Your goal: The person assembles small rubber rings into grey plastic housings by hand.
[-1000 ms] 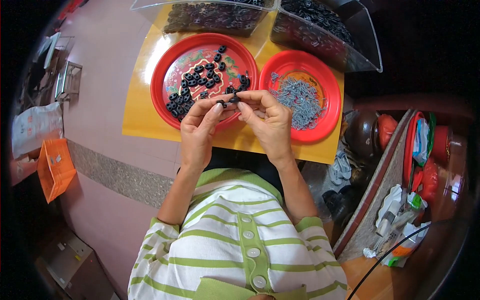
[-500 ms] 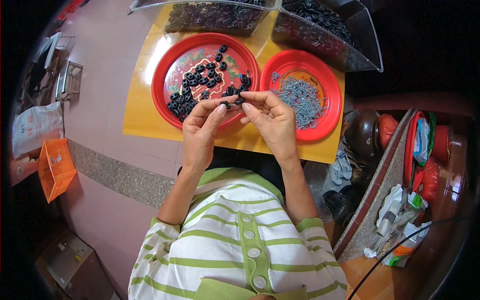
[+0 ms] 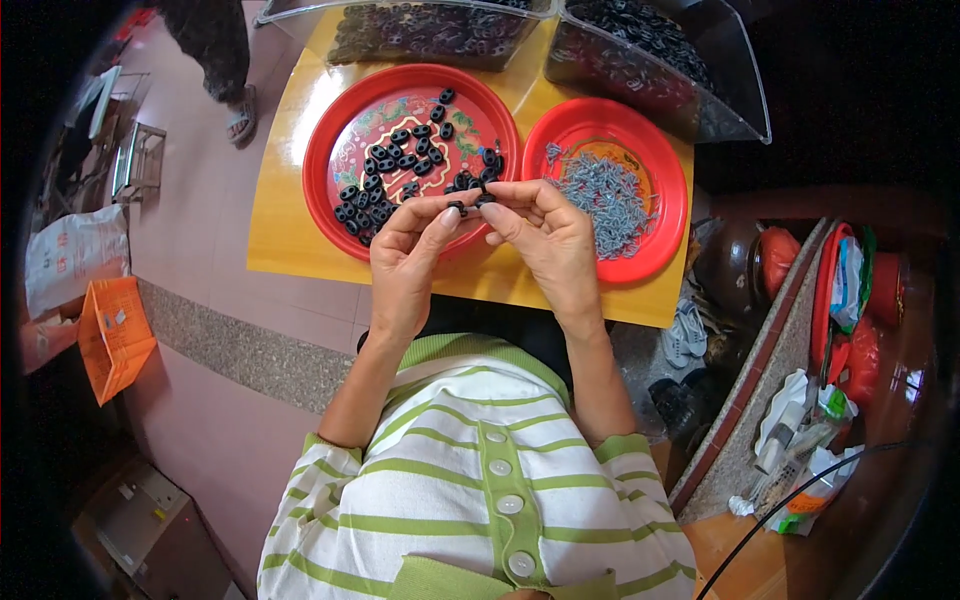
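Observation:
My left hand [image 3: 408, 262] and my right hand [image 3: 552, 250] meet above the near rim of a red round tray [image 3: 312, 160]. Each has its thumb and fingers pinched on a small black piece; the left one [image 3: 456, 208] is partly covered by the fingertips, and so is the right one [image 3: 484, 199]. Whether the two pieces are joined cannot be made out. In the tray lie many black oval pieces with two holes [image 3: 376, 152], some in a heap at its left. Right of it, a smaller red plate [image 3: 673, 205] holds a pile of small grey metal screws [image 3: 606, 205].
Two clear bins, a left one [image 3: 430, 40] and a right one [image 3: 650, 75], hold more black pieces at the table's far side. The yellow table [image 3: 275, 225] carries everything. A person's leg [image 3: 212, 50] shows at upper left. Shoes [image 3: 684, 335] lie on the right.
A person's leg and sandalled foot have come into view at the upper left. My hands stay pinched together at almost the same place, with a slight shift of the fingertips.

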`<action>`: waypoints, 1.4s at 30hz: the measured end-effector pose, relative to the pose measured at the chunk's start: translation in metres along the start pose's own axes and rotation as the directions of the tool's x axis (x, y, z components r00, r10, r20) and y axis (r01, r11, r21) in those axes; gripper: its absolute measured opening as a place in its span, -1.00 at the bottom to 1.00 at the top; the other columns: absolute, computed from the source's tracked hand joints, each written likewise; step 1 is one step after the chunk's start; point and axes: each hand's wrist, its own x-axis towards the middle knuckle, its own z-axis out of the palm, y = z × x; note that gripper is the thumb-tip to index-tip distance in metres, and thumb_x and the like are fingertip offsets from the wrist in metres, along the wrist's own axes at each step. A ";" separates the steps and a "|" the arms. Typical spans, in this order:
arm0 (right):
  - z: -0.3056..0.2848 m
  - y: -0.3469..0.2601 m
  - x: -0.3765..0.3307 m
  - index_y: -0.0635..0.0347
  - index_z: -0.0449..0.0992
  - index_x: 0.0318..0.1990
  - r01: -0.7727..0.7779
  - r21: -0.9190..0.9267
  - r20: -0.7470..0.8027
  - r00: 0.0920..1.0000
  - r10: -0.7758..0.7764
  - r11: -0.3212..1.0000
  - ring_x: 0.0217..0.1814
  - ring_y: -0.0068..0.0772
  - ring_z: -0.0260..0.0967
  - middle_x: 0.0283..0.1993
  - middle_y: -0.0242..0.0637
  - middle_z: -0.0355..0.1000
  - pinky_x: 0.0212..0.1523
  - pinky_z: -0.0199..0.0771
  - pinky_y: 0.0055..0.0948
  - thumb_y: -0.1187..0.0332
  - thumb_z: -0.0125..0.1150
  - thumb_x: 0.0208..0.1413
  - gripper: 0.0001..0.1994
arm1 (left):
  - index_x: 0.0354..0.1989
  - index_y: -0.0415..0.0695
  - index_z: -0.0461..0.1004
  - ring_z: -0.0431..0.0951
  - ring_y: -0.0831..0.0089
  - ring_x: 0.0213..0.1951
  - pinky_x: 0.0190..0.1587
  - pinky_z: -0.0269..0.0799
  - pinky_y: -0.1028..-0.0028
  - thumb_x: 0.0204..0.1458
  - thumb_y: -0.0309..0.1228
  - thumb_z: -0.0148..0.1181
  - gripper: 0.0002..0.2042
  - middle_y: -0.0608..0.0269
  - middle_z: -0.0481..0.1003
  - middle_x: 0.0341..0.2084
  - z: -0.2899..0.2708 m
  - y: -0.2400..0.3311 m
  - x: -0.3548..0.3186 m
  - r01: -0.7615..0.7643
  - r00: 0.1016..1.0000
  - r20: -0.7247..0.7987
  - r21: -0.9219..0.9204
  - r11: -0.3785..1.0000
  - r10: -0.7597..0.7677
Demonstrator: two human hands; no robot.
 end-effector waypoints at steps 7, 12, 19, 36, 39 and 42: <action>-0.004 0.003 0.000 0.31 0.47 -0.11 -0.006 -0.023 0.012 1.000 0.007 1.000 -0.32 -0.71 0.38 -0.29 -0.41 0.46 -0.32 0.42 -0.70 0.52 0.22 0.05 -0.77 | -0.17 -0.28 0.45 0.50 0.50 -0.11 0.05 0.38 0.49 0.15 -0.48 0.04 -0.84 0.09 0.50 -0.11 0.000 -0.003 0.001 0.020 1.000 0.011 0.001 1.000 -0.020; -0.007 0.004 -0.001 0.30 0.46 -0.10 0.004 -0.032 0.014 1.000 -0.003 0.999 -0.30 -0.73 0.36 -0.25 -0.40 0.45 -0.30 0.41 -0.71 0.55 0.21 0.03 -0.76 | -0.17 -0.29 0.45 0.50 0.51 -0.11 0.05 0.39 0.49 0.15 -0.47 0.05 -0.84 0.10 0.50 -0.12 0.002 -0.003 0.001 0.030 1.000 0.001 0.002 1.000 -0.030; -0.006 0.003 -0.005 0.30 0.47 -0.09 0.043 -0.082 -0.027 0.999 -0.045 0.996 -0.23 -0.69 0.38 -0.23 -0.39 0.46 -0.24 0.46 -0.68 0.58 0.19 0.03 -0.75 | -0.17 -0.30 0.45 0.50 0.50 -0.11 0.04 0.40 0.49 0.14 -0.49 0.04 -0.84 0.09 0.50 -0.13 0.004 -0.003 0.003 0.034 0.999 -0.005 -0.003 0.999 -0.035; -0.009 0.008 -0.010 0.30 0.45 -0.07 0.033 0.172 0.048 0.998 -0.042 0.984 -0.19 -0.63 0.35 -0.17 -0.34 0.41 -0.21 0.45 -0.62 0.57 0.16 0.06 -0.75 | -0.24 -0.30 0.45 0.57 0.47 -0.28 -0.13 0.48 0.53 0.12 -0.49 0.07 -0.87 0.15 0.55 -0.33 -0.001 -0.002 0.003 0.118 0.993 -0.012 0.073 0.990 -0.118; -0.009 0.007 -0.010 0.30 0.44 -0.07 0.011 0.189 0.056 0.998 -0.022 0.982 -0.19 -0.62 0.36 -0.16 -0.34 0.41 -0.21 0.45 -0.62 0.56 0.16 0.06 -0.75 | -0.23 -0.30 0.45 0.57 0.49 -0.28 -0.15 0.48 0.54 0.12 -0.50 0.08 -0.87 0.17 0.54 -0.34 -0.001 -0.002 0.002 0.138 0.990 -0.020 0.061 0.989 -0.137; -0.009 0.009 -0.010 0.30 0.43 -0.06 -0.018 0.202 0.056 0.998 0.007 0.979 -0.19 -0.60 0.40 -0.17 -0.33 0.44 -0.21 0.45 -0.62 0.56 0.15 0.07 -0.75 | -0.24 -0.30 0.46 0.57 0.51 -0.30 -0.16 0.47 0.55 0.12 -0.50 0.08 -0.87 0.19 0.54 -0.35 -0.002 -0.003 0.002 0.124 0.992 -0.016 0.087 0.989 -0.123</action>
